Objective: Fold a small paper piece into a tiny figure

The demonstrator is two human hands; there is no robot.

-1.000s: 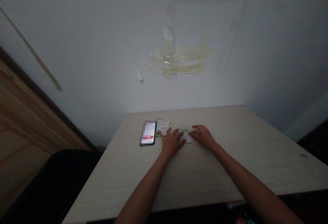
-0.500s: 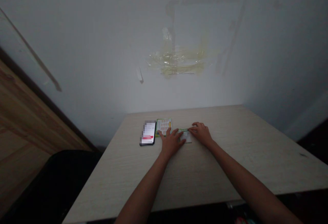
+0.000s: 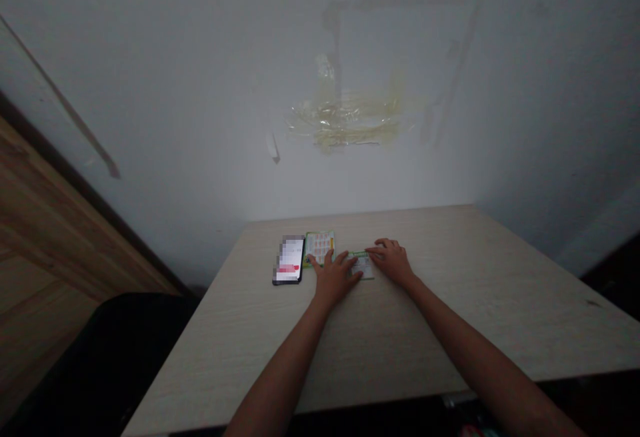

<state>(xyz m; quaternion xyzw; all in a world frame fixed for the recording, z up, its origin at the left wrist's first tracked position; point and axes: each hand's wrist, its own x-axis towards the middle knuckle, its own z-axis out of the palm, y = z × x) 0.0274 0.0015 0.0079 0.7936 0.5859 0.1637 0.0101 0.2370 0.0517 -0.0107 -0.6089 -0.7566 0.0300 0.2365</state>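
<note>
left hand (image 3: 334, 278): just right of the phone (image 3: 289, 259), fingers spread flat on the slip (image 3: 361, 265)
right hand (image 3: 393, 260): farther right, fingertips bunched on the slip, pinch unclear tbh
slip: flat on the table (image 3: 400, 337), right of phone
card (image 3: 320, 245): just beside phone's right edge

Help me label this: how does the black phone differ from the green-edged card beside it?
The black rectangular phone has a glowing screen; the green-edged paper card is unlit, printed orange. The phone is longer and untouched; the card is shorter, with the left hand at its near edge. Both lie flat, side by side, on the pale wooden table.
</note>
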